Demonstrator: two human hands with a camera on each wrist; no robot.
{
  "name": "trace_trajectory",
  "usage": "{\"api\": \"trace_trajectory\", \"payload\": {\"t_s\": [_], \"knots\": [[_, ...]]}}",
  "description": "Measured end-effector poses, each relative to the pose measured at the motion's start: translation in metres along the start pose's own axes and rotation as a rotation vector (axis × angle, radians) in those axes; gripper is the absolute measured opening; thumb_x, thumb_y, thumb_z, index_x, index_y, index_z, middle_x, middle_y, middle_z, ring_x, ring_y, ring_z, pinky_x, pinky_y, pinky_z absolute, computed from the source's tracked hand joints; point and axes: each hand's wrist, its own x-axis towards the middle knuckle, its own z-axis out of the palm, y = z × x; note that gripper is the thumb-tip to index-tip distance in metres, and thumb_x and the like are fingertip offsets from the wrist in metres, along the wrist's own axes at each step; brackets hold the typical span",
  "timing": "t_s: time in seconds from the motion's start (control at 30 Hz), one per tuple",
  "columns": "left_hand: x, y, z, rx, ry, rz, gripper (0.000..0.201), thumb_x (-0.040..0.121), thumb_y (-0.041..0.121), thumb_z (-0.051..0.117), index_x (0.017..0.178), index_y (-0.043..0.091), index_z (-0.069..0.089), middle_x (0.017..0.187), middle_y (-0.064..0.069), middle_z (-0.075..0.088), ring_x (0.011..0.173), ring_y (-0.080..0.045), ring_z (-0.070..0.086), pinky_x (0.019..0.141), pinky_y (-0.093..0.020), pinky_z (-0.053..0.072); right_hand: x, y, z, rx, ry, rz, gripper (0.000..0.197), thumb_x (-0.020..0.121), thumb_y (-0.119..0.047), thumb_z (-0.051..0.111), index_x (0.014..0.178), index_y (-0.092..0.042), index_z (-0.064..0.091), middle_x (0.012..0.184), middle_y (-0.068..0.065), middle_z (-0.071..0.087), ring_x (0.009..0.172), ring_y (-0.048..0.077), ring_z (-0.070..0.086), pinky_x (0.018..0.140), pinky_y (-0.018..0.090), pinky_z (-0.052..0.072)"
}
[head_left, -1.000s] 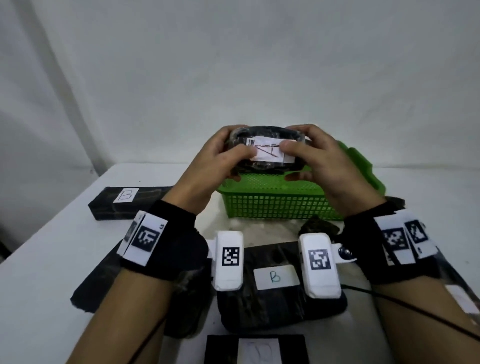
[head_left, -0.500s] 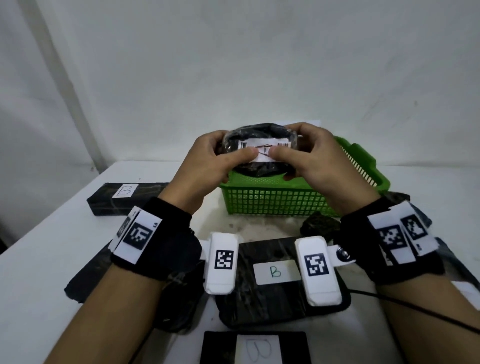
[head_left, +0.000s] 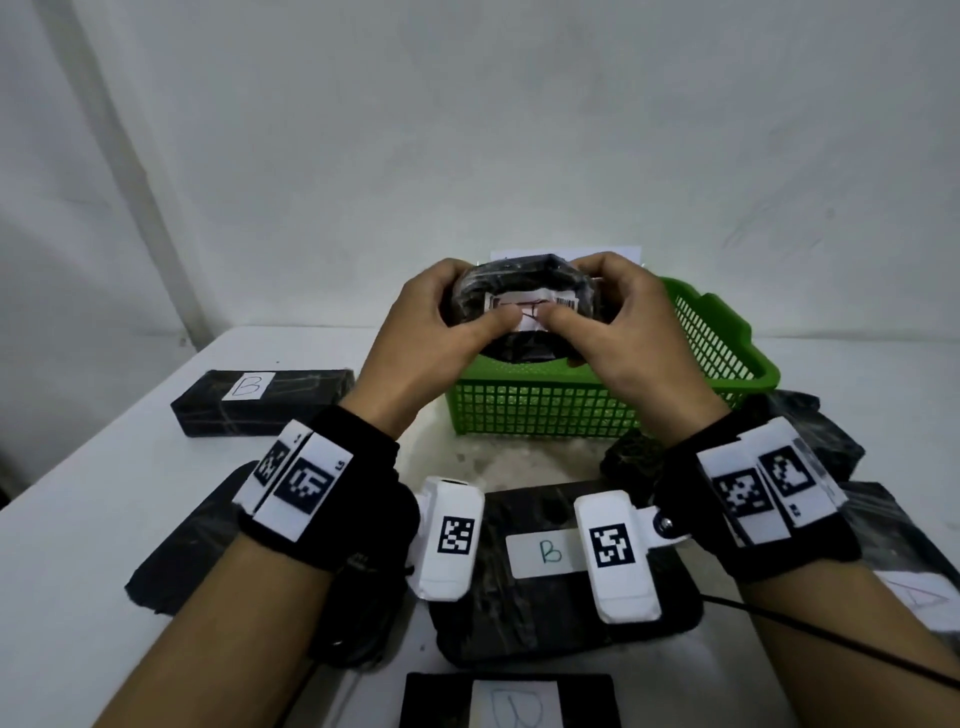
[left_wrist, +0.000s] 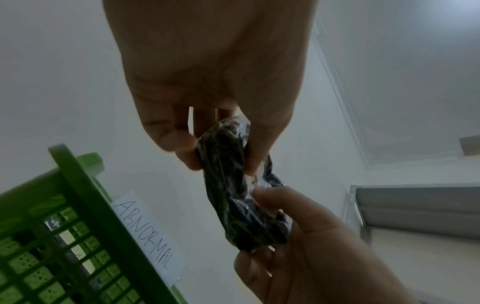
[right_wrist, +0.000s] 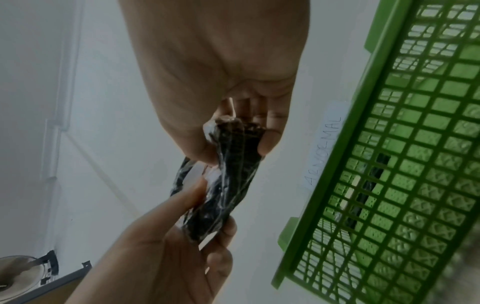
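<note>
A black plastic-wrapped package (head_left: 519, 275) with a white barcode label (head_left: 524, 306) hangs above the near edge of a green mesh basket (head_left: 545, 410). My left hand (head_left: 452, 317) grips its left end and my right hand (head_left: 597, 312) grips its right end. Both thumbs press on the label, almost meeting. In the left wrist view the left hand (left_wrist: 221, 148) pinches the package (left_wrist: 233, 195) from above, with the right hand (left_wrist: 298, 236) below it. In the right wrist view the right hand (right_wrist: 233, 144) pinches the package (right_wrist: 228, 185) beside the basket (right_wrist: 363, 154).
A paper sign reading ABNORMAL (left_wrist: 148, 232) stands behind the basket. Black packages labelled B lie on the white table (head_left: 104, 519) at far left (head_left: 260, 400) and under my wrists (head_left: 550, 566). Other packages lie at the bottom edge (head_left: 509, 701) and at right (head_left: 909, 571).
Both thumbs have slid toward each other across the label. The package stays in both hands above the basket's near edge.
</note>
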Motion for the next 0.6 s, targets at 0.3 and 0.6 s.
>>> {"api": "trace_trajectory", "payload": {"t_s": [0.3,0.6], "knots": [[-0.001,0.014,-0.011,-0.261,-0.114,-0.181,0.035,0.084,0.034,0.07,0.11,0.011,0.068,0.096,0.0,0.07,0.086,-0.015,0.065,0.074,-0.032,0.046,-0.001,-0.01,-0.009,0.159,-0.142,0.002,0.05,0.081,-0.033,0.082,0.125,-0.024,0.061,0.117,-0.003,0.07,0.109,0.011,0.069,0.097,0.034,0.056],[-0.004,0.009,0.004,-0.255,-0.108,-0.153,0.036,0.074,0.014,0.078,0.106,0.015,0.062,0.085,-0.002,0.066,0.062,-0.002,0.06,0.061,-0.016,0.045,0.001,-0.012,-0.011,0.319,-0.09,0.214,0.032,0.086,-0.005,0.073,0.114,-0.017,0.062,0.098,0.006,0.072,0.076,0.014,0.073,0.068,0.034,0.064]]}}
